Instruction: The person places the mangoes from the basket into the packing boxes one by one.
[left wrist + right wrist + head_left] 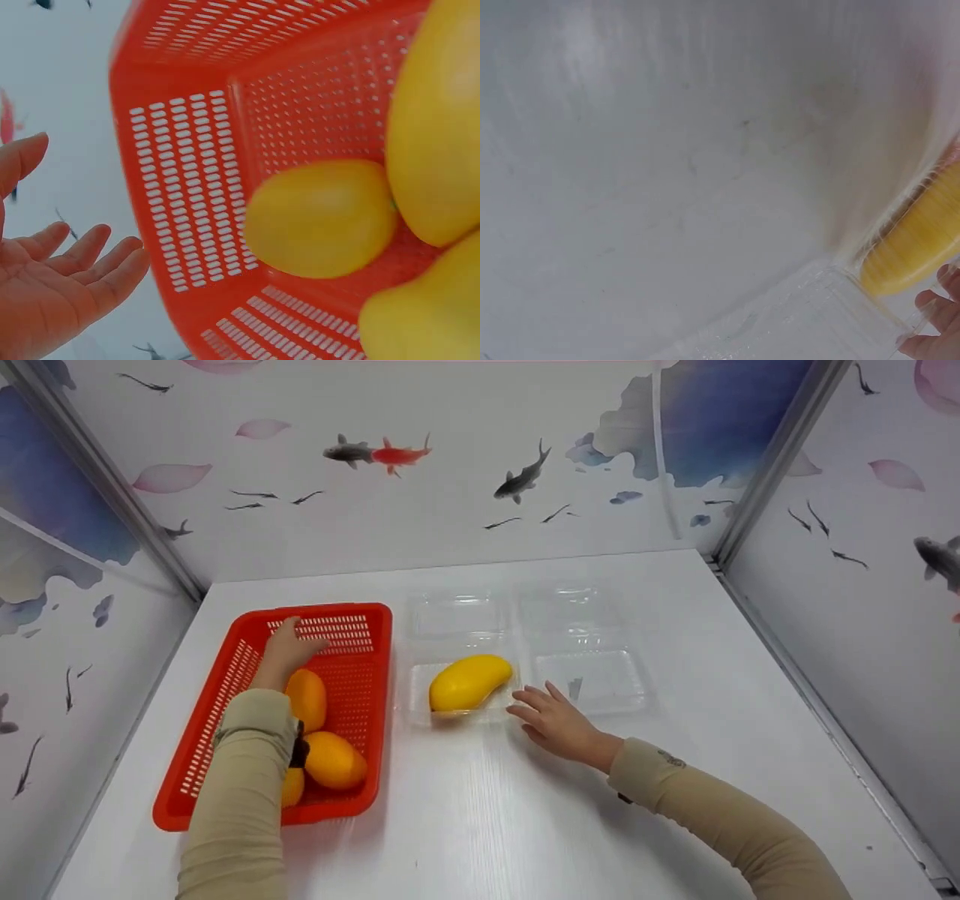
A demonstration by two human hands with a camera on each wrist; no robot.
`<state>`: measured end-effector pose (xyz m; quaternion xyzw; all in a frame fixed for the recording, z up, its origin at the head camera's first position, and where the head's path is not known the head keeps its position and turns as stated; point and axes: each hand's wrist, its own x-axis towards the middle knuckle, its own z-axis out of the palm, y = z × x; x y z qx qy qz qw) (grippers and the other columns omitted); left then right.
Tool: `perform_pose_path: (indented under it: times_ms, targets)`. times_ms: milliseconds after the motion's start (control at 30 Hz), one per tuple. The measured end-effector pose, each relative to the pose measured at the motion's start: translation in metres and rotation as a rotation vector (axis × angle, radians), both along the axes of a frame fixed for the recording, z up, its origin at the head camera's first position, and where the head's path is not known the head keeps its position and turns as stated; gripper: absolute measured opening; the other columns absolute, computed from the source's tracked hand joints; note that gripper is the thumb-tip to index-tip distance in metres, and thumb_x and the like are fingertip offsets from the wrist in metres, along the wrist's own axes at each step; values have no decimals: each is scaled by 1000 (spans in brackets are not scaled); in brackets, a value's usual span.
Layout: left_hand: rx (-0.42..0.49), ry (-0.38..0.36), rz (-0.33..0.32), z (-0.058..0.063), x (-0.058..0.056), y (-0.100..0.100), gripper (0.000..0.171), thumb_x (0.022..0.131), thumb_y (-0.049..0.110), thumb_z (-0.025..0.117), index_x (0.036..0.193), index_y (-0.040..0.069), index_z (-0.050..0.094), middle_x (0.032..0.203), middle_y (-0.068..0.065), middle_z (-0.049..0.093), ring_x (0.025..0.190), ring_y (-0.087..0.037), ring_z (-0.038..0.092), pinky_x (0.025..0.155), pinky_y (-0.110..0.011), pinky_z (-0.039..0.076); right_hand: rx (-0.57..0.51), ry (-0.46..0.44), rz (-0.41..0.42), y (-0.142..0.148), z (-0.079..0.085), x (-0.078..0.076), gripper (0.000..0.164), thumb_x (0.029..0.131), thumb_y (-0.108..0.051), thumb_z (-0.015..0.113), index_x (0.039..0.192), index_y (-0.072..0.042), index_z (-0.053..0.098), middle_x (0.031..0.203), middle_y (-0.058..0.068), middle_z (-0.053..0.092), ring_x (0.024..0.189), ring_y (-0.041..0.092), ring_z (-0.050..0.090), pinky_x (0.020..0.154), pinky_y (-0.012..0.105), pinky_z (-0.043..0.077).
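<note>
My left hand [287,651] is over the far left part of a red plastic basket [384,682], fingers spread and holding nothing. In the left wrist view, this hand [71,281] appears beside the basket's rim. An upright-lying mango [307,701] is just below the wrist, and another mango [336,761] sits nearer the basket's front; my forearm partly hides a third. One yellow mango [469,682] lies in the near left compartment of clear plastic packaging [461,615]. Right beside that compartment is my right hand [559,727], its loosely extended fingertips at the clear edge.
More clear compartments [592,682] stretch to the right and behind on the white table [465,832]. Printed panels surround it: a back wall [442,517], a left wall [67,660] and a right wall [847,607], with metal posts at the corners.
</note>
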<state>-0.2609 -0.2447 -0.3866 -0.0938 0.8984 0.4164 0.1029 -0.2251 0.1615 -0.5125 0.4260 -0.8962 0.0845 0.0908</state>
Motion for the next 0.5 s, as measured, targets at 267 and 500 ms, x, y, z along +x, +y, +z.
perform_pose_path:
  times_ms: [267,500]
  targets:
    - [-120,-12,24,-33,15,-24,70,90,15,49,140,-13,9,140,-35,23,121,-46,33,103,-53,29,15,-12,-14,0,1,1,37,85,-11,62,122,-13,54,130,12,50,121,31,46,102,56,28]
    - [-89,-38,82,-43,23,-20,66,89,13,46,139,-13,12,135,-37,28,116,-47,37,99,-53,34,14,-34,-22,-1,2,3,37,86,-11,61,122,-14,54,130,11,50,122,31,46,103,55,28]
